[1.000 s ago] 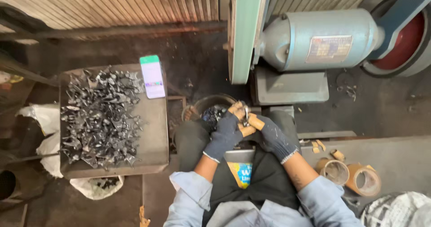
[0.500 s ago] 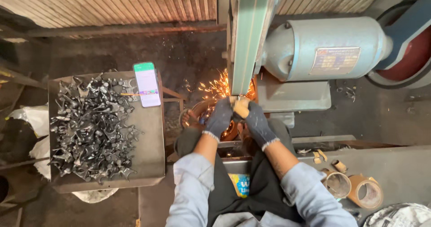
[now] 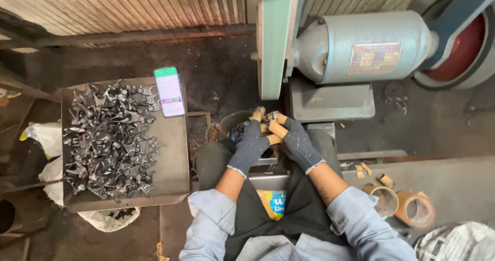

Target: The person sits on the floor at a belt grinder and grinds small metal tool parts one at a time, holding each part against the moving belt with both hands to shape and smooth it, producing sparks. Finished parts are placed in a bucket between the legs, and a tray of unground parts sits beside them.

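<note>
Seen from the head camera, the single view looks straight down on a seated person in a light blue shirt and dark apron, both hands in dark knitted gloves with tan taped fingertips. Left hand [image 3: 251,143] and right hand [image 3: 297,141] meet just below the lower end of the green belt housing [image 3: 275,39] of a grinding machine, and the fingers [image 3: 277,128] of both curl closed around a small workpiece [image 3: 269,119] pinched between them; the piece is largely hidden by the gloves, so its shape cannot be told. The workpiece sits close beneath the belt, apart from it, above a round dark bucket [image 3: 233,123] that stands between the person's knees. Right of the belt housing lies the grey-blue motor [image 3: 361,47] with a label plate, mounted on a grey base [image 3: 330,102], and a red wheel [image 3: 464,49] shows at the far right edge. To the person's left stands a flat metal tray [image 3: 172,152] heaped along its left half with dark, curved metal parts [image 3: 108,140]. A phone [image 3: 169,92] with a lit screen lies on the tray's upper right corner. Pale bags [image 3: 44,137] lie beside and under the tray. At lower right, near the right elbow, several rolls of brown tape [image 3: 415,209] rest on a grey ledge, with small tape scraps just beside them.
</note>
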